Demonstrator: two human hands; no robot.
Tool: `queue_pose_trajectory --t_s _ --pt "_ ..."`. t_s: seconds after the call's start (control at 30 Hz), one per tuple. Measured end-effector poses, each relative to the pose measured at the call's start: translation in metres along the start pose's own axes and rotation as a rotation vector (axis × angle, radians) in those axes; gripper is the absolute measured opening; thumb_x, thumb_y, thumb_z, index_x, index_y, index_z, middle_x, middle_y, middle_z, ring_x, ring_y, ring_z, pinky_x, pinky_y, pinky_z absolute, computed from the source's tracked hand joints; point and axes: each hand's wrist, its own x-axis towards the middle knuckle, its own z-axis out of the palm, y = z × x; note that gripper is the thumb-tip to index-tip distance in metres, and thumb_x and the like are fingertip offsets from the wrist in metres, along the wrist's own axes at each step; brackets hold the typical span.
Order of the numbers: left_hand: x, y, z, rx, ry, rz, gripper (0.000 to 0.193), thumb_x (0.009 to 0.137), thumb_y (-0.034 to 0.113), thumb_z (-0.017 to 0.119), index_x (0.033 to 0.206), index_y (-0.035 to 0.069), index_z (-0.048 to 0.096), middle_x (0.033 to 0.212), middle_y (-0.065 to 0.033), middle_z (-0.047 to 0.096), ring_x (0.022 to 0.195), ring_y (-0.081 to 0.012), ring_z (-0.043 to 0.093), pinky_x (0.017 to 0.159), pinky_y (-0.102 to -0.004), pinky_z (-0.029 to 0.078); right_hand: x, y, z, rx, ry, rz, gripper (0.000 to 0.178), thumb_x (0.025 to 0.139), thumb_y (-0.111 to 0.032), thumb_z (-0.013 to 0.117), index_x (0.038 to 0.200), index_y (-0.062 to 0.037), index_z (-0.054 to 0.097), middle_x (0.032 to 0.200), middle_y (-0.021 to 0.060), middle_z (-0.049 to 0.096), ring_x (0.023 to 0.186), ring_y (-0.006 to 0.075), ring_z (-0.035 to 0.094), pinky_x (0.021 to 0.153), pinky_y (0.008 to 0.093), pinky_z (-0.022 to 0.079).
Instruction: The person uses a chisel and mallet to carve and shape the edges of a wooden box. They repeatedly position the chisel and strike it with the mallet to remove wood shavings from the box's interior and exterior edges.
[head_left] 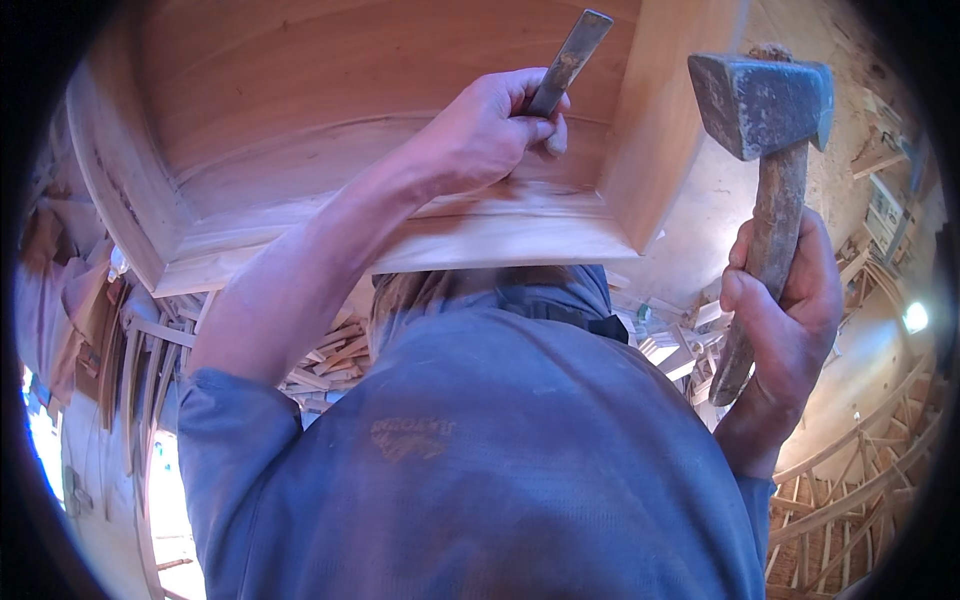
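My left hand (505, 125) is closed around a flat metal chisel (572, 62), its squared upper end sticking up past my fingers. The hand is over the near side of a large wooden frame (420, 235) with raised side boards and a brown panel (300, 60) inside. The chisel's lower end is hidden by my fist. To the right of the frame, my right hand (795, 310) grips the wooden handle of a hammer (765, 105). Its heavy, worn metal head is raised above the hand, apart from the chisel.
The frame's right side board (665, 120) rises between my two hands. A heap of wood offcuts (335, 355) lies below the frame. Long wooden strips (140, 370) lean at the left, and a wooden lattice (860, 500) stands at the lower right.
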Motion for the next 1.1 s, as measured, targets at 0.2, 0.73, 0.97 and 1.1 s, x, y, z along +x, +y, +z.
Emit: queue_pose_trajectory --t_s 0.2,0.73,0.97,1.1 --pt "-0.003 -0.002 0.006 0.103 0.046 0.053 0.02 0.098 -0.01 0.05 0.109 0.004 0.058 0.091 -0.006 0.067 0.09 -0.0151 0.065 0.092 -0.0323 0.052 0.014 -0.013 -0.008 -0.334 0.068 -0.226 0.046 0.081 0.006 0.067 0.126 0.0001 0.06 0.092 0.0005 0.064 0.077 0.0056 0.06 0.068 0.0201 0.047" --pt "-0.012 0.003 0.012 0.142 0.006 0.04 0.018 0.1 -0.012 0.048 0.109 0.002 0.056 0.092 -0.0079 0.069 0.088 -0.0171 0.067 0.087 -0.0314 0.054 0.071 -0.021 -0.027 -0.611 0.099 -0.517 0.078 0.087 0.009 0.065 0.157 -0.022 0.046 0.129 0.0093 0.069 0.101 0.0142 0.07 0.085 0.0266 0.059" --pt "-0.013 0.0 0.014 0.111 0.006 0.041 0.019 0.099 -0.013 0.047 0.109 0.001 0.055 0.09 -0.0084 0.068 0.088 -0.0175 0.067 0.085 -0.0313 0.053 0.082 -0.035 -0.038 -0.699 -0.214 -0.441 0.077 0.086 0.011 0.066 0.154 -0.0224 0.051 0.132 0.0084 0.068 0.107 0.0107 0.067 0.088 0.0229 0.057" --pt "-0.009 -0.001 0.013 0.122 -0.009 0.066 0.018 0.099 -0.012 0.048 0.11 0.001 0.055 0.089 -0.0086 0.068 0.087 -0.0176 0.067 0.083 -0.0313 0.053 0.074 -0.035 -0.031 -0.588 0.071 -0.371 0.067 0.089 0.006 0.068 0.151 -0.0156 0.054 0.131 0.0078 0.068 0.107 0.0118 0.067 0.088 0.0243 0.057"
